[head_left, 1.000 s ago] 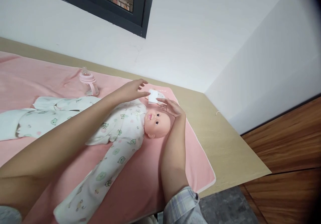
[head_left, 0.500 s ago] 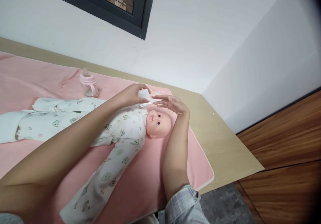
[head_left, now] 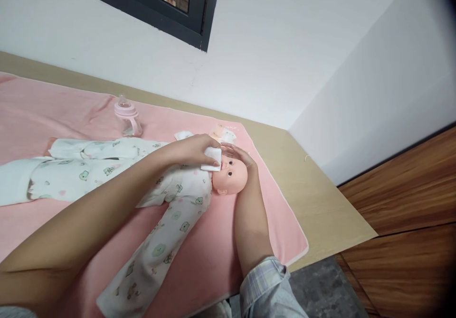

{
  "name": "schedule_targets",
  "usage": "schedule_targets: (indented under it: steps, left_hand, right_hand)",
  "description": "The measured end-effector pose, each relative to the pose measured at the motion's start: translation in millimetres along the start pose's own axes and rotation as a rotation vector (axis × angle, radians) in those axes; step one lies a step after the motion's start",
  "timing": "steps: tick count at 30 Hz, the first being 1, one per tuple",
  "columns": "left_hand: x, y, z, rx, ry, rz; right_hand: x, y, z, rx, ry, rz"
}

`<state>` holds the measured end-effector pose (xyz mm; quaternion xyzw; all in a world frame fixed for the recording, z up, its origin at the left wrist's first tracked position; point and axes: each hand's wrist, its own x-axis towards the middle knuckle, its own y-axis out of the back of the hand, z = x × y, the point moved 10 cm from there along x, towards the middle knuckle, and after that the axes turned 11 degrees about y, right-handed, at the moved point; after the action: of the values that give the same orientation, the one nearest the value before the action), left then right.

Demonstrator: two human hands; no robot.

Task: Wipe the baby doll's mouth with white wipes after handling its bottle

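Cloth (head_left: 213, 154) at the doll's (head_left: 231, 178) chin, pinched in the left hand (head_left: 195, 151).
The cloth is white and folded, held between thumb and fingers by the mouth; the right hand (head_left: 241, 154) is unclenched, fingers loosely bent at the far side of the head, though whether they touch it cannot be told. The doll lies face up in printed white clothes on a pink blanket (head_left: 203, 270), one sleeve stretched toward the person. A pink-topped bottle (head_left: 127, 117) stands beyond its legs, and the blanket covers part of a pale table (head_left: 302, 190) against the wall (head_left: 256, 61).
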<state>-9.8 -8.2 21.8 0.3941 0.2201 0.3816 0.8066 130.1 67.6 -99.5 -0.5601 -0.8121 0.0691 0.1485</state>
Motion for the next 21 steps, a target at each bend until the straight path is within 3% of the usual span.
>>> schedule_targets:
  steps: [4, 12, 21]
  left_hand:
    - [2.5, -4.4, -1.0, 0.018, 0.012, -0.006]
    - [7.6, -10.4, -3.6, 0.053, -0.027, 0.004]
    - [7.3, -8.2, -3.0, 0.074, -0.029, 0.031]
  right_hand:
    - [-4.4, -4.5, 4.0, -0.035, -0.064, 0.045]
    - [-1.2, 8.1, 13.5, -0.016, -0.104, 0.151]
    - [-5.5, 4.9, 8.0, -0.033, -0.085, 0.206]
